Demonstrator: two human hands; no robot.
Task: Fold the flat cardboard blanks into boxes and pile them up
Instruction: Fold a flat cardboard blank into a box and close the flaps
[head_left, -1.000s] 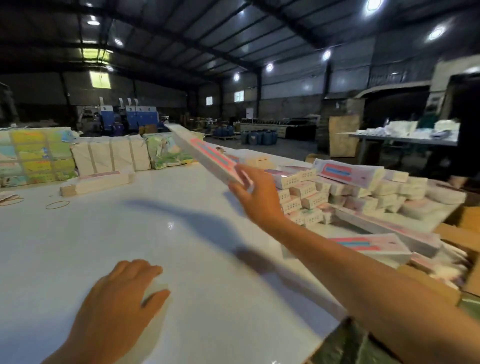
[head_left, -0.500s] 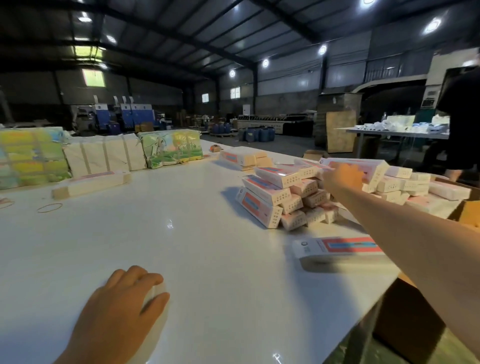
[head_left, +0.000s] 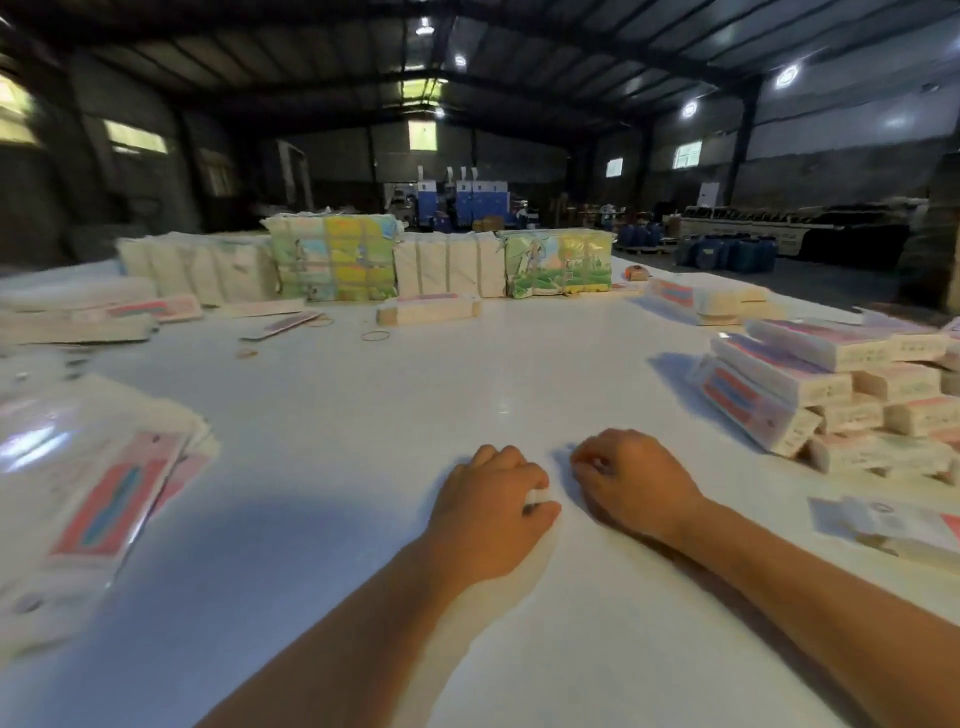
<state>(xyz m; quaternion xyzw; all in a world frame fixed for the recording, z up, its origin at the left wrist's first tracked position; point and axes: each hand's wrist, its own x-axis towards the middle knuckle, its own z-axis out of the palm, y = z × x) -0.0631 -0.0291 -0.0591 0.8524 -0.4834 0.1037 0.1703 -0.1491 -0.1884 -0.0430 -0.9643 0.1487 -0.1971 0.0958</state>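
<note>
Left hand (head_left: 488, 512) and right hand (head_left: 631, 486): knuckles up on the bench (head_left: 363, 415), side by side at 6 o'clock, fingers curled under. Left pinches something small and white, unidentifiable; right's hold cannot be told. Open white surface ahead toward 12. Flat blanks (head_left: 98, 493), 9 o'clock, pink-and-blue panel, blurred, cut off at frame edge. Folded boxes (head_left: 810, 395) piled at 3 o'clock; print unreadable. Wrapped bundles (head_left: 441, 270) along the far edge, 12 o'clock.
</note>
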